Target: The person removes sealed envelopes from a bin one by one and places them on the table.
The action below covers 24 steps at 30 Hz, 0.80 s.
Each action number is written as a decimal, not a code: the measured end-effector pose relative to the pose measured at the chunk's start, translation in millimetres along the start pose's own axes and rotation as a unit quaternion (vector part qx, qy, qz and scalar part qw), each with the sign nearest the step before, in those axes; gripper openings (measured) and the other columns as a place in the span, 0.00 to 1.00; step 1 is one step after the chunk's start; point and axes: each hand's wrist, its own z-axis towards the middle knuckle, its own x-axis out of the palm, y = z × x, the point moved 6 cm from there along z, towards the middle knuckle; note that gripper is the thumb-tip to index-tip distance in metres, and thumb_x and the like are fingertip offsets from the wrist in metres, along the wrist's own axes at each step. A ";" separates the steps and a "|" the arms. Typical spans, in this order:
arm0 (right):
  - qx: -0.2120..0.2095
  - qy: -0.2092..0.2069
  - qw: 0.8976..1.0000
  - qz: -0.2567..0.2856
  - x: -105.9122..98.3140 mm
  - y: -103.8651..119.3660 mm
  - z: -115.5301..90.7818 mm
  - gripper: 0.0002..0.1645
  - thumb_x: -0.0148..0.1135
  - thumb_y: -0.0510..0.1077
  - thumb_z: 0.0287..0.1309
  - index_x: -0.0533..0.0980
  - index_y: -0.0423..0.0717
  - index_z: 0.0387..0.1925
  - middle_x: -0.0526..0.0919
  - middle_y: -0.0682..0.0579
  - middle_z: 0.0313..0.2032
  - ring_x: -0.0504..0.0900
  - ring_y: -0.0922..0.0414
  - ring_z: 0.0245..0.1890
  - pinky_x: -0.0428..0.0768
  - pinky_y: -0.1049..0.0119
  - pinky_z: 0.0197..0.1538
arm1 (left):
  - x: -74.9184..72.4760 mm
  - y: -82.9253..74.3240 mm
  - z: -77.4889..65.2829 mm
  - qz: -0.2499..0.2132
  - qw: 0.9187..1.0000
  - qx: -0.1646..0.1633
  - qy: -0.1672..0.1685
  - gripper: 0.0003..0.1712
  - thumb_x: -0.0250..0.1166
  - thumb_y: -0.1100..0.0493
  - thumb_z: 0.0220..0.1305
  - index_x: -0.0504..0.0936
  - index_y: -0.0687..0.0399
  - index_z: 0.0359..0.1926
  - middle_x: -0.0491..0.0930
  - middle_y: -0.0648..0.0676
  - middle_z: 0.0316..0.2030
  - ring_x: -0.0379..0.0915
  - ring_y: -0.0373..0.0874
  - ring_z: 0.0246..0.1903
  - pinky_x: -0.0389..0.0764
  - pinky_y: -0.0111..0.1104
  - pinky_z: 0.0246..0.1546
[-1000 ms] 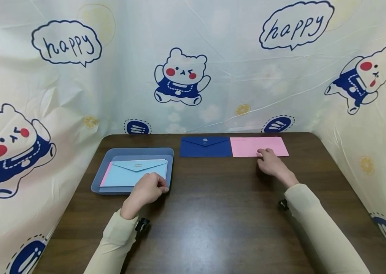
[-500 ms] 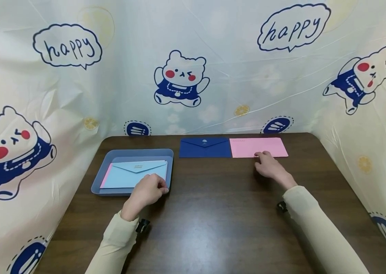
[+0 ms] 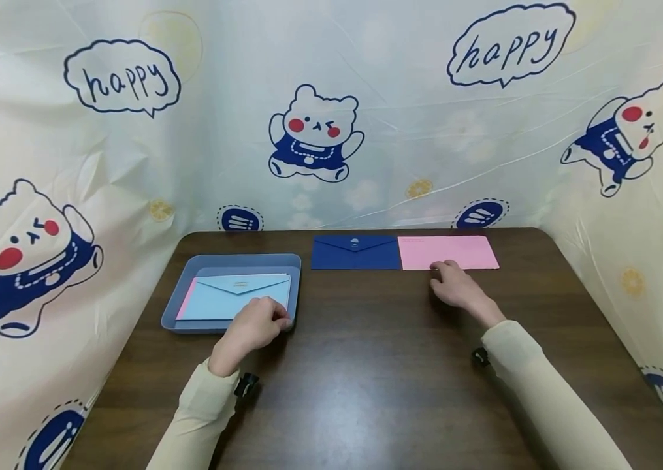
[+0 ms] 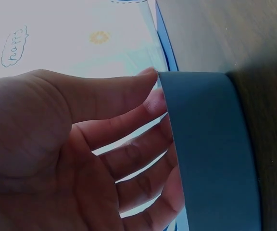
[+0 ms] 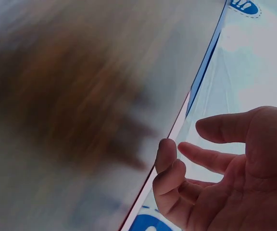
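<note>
In the head view a blue tray (image 3: 168,320) holds a light-blue envelope (image 3: 219,301) lying on pink paper (image 3: 185,299). My left hand (image 3: 257,323) is at the tray's front right corner. Its thumb and fingers pinch the tray's wall (image 4: 210,144) in the left wrist view, with the fingers behind the rim. My right hand (image 3: 459,286), fingers loosely bent, is at the front edge of a flat pink rectangle of paper (image 3: 451,250). Its thumb is apart from the fingers in the right wrist view, nothing between them. Left of the pink paper lies a dark-blue envelope (image 3: 356,254), flap side up.
The dark wooden table (image 3: 360,365) has its back edge just behind the dark-blue envelope and pink paper. A printed curtain (image 3: 390,130) with bears and "happy" bubbles hangs behind it and at both sides.
My right hand has shifted slightly left and toward the front along the pink paper, overlapping less of it. My left hand stays at the tray's corner, and the envelopes have not moved.
</note>
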 end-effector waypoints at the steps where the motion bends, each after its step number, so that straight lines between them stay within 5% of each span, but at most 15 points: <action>1: -0.003 -0.003 1.000 0.004 0.9 2.0 1.4 0.29 0.54 0.40 0.75 0.68 0.30 0.71 0.65 0.25 0.70 0.70 0.30 0.67 0.66 0.32 0.69 | -0.5 0.1 0.4 0.001 1.000 0.002 -0.002 0.03 0.72 0.63 0.68 0.92 0.57 0.36 0.83 0.48 0.28 0.74 0.44 0.27 0.79 0.40 0.34; 9: -0.043 -0.043 0.997 0.039 9.9 24.0 13.0 0.25 0.56 0.38 0.73 0.73 0.30 0.67 0.73 0.29 0.66 0.70 0.35 0.68 0.66 0.38 0.71 | -9.8 4.2 1.4 0.002 0.999 0.021 -0.025 0.06 0.69 0.63 0.71 0.92 0.59 0.40 0.87 0.50 0.34 0.77 0.44 0.32 0.81 0.45 0.41; 24: -0.107 -0.065 0.989 0.077 17.9 82.5 25.0 0.25 0.58 0.38 0.74 0.74 0.36 0.69 0.76 0.38 0.66 0.74 0.42 0.68 0.71 0.44 0.70 | -57.4 39.8 4.9 -0.017 0.998 -0.040 -0.050 0.15 0.63 0.61 0.76 0.86 0.67 0.54 0.86 0.64 0.46 0.80 0.58 0.44 0.82 0.54 0.49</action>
